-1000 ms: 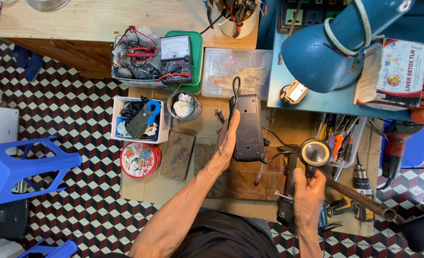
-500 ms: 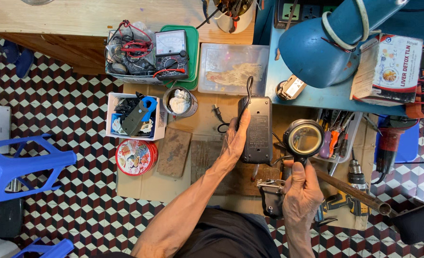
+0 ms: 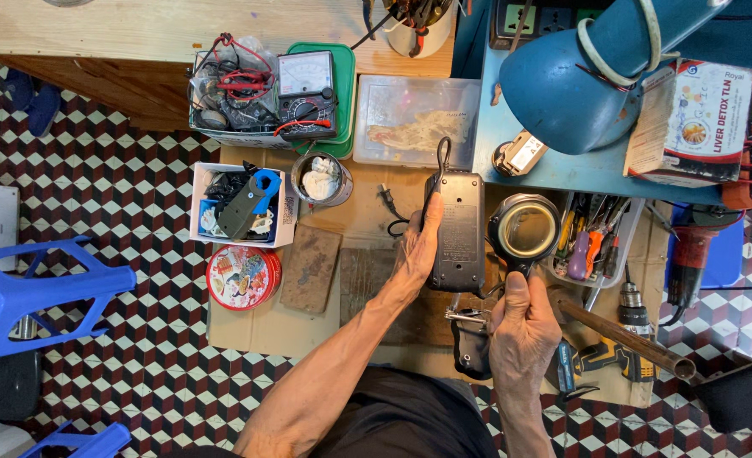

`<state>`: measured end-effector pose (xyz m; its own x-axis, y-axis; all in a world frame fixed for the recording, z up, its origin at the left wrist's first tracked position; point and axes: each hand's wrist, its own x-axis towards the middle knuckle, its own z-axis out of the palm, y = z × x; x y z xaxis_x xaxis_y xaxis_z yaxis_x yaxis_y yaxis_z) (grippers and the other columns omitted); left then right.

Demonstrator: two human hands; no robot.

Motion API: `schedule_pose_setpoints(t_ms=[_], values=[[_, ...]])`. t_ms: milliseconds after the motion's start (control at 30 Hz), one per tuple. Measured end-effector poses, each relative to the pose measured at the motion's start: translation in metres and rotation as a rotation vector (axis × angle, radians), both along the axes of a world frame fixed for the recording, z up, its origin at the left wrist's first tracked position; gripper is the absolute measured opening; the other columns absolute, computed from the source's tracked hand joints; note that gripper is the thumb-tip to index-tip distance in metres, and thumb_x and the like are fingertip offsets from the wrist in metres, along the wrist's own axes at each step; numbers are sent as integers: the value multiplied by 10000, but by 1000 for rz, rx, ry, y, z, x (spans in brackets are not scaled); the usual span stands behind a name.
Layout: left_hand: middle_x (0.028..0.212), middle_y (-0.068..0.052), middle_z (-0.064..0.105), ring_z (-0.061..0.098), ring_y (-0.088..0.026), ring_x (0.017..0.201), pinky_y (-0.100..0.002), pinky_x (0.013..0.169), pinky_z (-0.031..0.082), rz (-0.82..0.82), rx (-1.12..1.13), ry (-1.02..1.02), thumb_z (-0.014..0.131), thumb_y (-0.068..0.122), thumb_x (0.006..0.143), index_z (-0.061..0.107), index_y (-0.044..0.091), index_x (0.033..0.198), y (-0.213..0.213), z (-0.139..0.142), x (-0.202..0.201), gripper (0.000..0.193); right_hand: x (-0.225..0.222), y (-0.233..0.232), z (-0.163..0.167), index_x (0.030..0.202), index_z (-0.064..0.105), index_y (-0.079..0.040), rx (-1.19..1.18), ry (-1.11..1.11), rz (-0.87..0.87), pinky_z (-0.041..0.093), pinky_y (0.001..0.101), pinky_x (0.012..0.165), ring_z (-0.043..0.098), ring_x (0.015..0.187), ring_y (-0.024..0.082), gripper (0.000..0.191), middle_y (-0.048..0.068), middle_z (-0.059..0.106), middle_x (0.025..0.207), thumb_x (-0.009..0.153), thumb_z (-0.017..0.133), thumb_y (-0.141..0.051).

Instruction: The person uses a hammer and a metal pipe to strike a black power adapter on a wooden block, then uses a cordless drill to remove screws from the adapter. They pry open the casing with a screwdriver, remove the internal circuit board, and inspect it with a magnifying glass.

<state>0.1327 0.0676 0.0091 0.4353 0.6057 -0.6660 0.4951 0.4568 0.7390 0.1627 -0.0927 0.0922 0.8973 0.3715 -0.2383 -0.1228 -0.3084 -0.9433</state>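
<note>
Two hands were seen, a left hand and a right hand. One black power adapter, one magnifying glass, one multimeter, one blue lamp, one round red tin, one metal pipe and two blue plastic stools were counted.

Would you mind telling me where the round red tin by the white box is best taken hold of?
Grip the round red tin across its rim from above. It lies flat, lid up, with a brown block close on its right and the white box just behind; its near and left sides are freer.
</note>
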Motion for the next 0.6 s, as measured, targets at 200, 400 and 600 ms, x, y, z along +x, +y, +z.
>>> schedule_pose_setpoints(t_ms=[200,400,600], values=[[1096,-182,699,656,-306,1054,-444,898,505,-19,-44,-4,335,837,842,598,28,1310,1,-3,1,971,0,1,-1,771,505,-113,-20,-37,46,332,204,369,393,434,36,394,-56,412,527,1089,482,-344],[1117,-171,692,642,-298,1075,-423,925,495,4,-44,-37,355,836,847,606,10,1307,0,-4,0,978,0,2,1,788,507,-120,-24,-62,69,333,204,365,388,424,35,381,-54,418,522,1091,461,-346],[1110,-180,707,647,-289,1056,-407,920,494,13,-48,-38,359,829,849,624,6,1283,0,1,1,968,0,3,5,796,494,-105,-10,-1,54,328,206,377,390,434,38,384,-47,427,535,1097,469,-342]])
